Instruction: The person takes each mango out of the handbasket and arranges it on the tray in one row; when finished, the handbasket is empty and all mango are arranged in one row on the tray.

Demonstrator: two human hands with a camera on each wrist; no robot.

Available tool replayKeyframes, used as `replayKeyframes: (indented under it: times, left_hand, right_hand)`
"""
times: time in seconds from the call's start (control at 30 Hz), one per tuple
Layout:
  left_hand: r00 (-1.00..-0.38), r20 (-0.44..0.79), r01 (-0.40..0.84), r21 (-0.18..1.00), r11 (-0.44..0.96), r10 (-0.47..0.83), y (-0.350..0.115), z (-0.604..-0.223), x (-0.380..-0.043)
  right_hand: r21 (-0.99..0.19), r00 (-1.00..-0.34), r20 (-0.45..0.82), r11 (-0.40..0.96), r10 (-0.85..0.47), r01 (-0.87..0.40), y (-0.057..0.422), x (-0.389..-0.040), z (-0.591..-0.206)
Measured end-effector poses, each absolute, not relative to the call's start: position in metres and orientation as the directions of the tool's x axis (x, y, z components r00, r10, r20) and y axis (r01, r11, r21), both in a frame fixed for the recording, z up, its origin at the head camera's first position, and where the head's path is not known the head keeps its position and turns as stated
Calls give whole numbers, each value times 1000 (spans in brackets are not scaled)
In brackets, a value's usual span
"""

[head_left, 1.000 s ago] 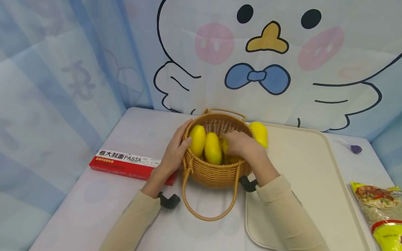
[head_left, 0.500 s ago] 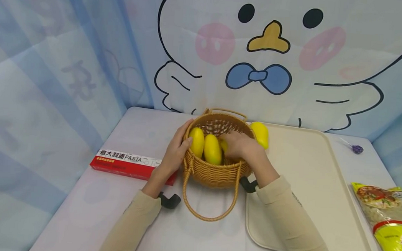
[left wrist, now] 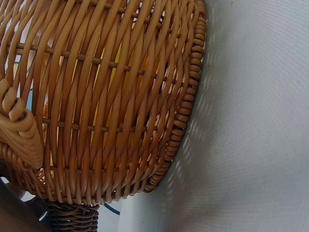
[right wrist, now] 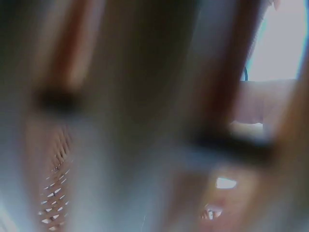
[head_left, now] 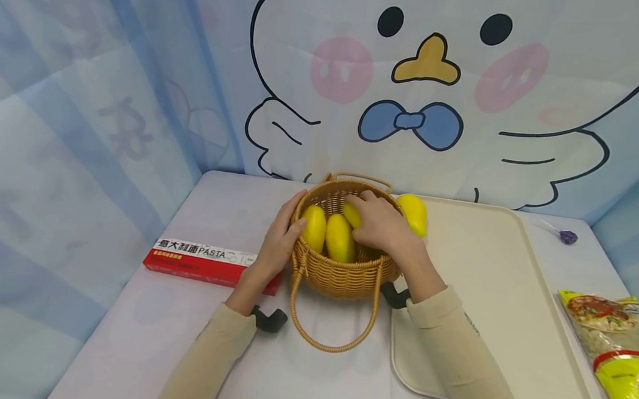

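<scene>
A round wicker basket (head_left: 342,280) stands on the table, its near handle (head_left: 332,348) folded down toward me. My left hand (head_left: 278,240) grips its left rim, thumb over the edge. Inside lie two yellow mangoes, one at the left wall (head_left: 313,228) and one in the middle (head_left: 341,238). My right hand (head_left: 381,224) reaches into the basket's right half, fingers curled over a third mango (head_left: 351,215), mostly hidden by the hand. Through the weave in the left wrist view, yellow shows faintly. Blurred wicker strands fill most of the right wrist view.
Another yellow fruit (head_left: 413,214) lies just behind the basket's right side, at the beige tray (head_left: 499,308). A red and white pasta box (head_left: 200,264) is at the left. On the right are a noodle bag (head_left: 615,349) and a purple lollipop (head_left: 567,237).
My right hand has shifted up and toward the back of the basket, bringing the third mango with it. The left hand keeps its grip on the rim.
</scene>
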State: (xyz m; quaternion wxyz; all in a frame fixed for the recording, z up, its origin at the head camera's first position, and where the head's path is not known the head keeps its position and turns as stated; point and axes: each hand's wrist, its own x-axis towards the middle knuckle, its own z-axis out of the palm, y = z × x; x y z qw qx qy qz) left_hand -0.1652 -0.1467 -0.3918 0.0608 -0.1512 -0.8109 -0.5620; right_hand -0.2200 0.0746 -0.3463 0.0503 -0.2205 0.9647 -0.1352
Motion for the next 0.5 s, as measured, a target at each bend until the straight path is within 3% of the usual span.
replayKeyframes:
  times: [0.5]
  left_hand:
    - [-954,245,289,902,320,172,-145,-392,-165]
  right_hand:
    - [-447,-884,99,773,-457,-450,81,-221,-346]
